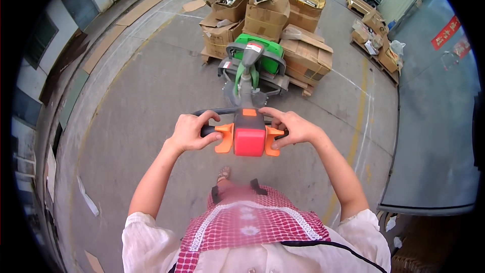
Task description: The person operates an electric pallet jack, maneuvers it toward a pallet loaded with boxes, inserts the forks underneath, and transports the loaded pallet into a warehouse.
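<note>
Both my hands are on the control handle (249, 140) of an electric pallet truck, which has a red block facing me and orange thumb levers. My left hand (194, 130) is wrapped round the black grip on the left, its thumb by the left orange lever (225, 138). On the other side my right hand (294, 127) is closed round the right grip, thumb near the right orange lever (273, 140) and index finger stretched toward the handle's top. Ahead stands the truck's green body (272, 50), against a pallet stacked with cardboard boxes (265, 17).
More boxes lie on a wooden pallet (371, 53) by the grey metal wall (437, 106) at right. Flattened cardboard (103, 48) lines the building's edge at left. Yellow and white lines run along the concrete ground (131, 111). A pale strip (88, 197) lies at left.
</note>
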The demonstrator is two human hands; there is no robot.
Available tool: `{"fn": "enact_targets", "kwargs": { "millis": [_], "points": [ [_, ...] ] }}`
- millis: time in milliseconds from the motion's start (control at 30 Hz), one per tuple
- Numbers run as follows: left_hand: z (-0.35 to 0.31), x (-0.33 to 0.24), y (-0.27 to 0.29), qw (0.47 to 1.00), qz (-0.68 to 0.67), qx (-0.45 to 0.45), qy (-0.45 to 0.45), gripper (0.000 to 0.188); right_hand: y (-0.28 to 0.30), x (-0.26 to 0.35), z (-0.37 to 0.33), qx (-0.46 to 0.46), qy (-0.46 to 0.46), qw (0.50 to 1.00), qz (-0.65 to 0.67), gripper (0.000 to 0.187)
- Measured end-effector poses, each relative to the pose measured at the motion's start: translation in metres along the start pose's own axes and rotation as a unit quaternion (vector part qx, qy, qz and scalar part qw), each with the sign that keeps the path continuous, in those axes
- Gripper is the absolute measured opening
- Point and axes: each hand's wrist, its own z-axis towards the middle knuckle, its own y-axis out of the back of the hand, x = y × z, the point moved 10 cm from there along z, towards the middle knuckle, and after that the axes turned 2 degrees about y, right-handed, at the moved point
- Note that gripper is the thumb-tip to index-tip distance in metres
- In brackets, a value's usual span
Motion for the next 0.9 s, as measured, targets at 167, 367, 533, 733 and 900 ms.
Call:
{"fn": "enact_targets", "kwargs": {
  "millis": [167, 367, 533, 733, 900],
  "points": [
    [-0.005, -0.005, -0.002, 1.000, -0.015, -0.019, 0.005, 0.059, -0.001, -0.014, -0.007, -0.005, 0.057, 0.993, 0.103, 0.093],
    [-0.010, -0.014, -0.003, 0.999, -0.016, -0.039, -0.006, 0.060, -0.028, -0.024, -0.005, 0.012, 0.015, 0.976, -0.219, 0.100],
    [-0.021, -0.020, -0.009, 0.999, -0.013, -0.049, -0.001, 0.060, -0.033, -0.016, -0.014, 0.033, -0.020, 0.989, -0.143, 0.080],
    [-0.023, -0.020, -0.004, 0.998, 0.025, -0.064, -0.010, 0.052, -0.030, -0.017, -0.012, 0.031, -0.113, 0.953, -0.280, 0.037],
    [-0.019, -0.022, 0.002, 0.997, 0.020, -0.072, -0.033, 0.043, -0.027, -0.018, -0.008, 0.036, -0.088, 0.950, -0.297, 0.040]
  ]
}}
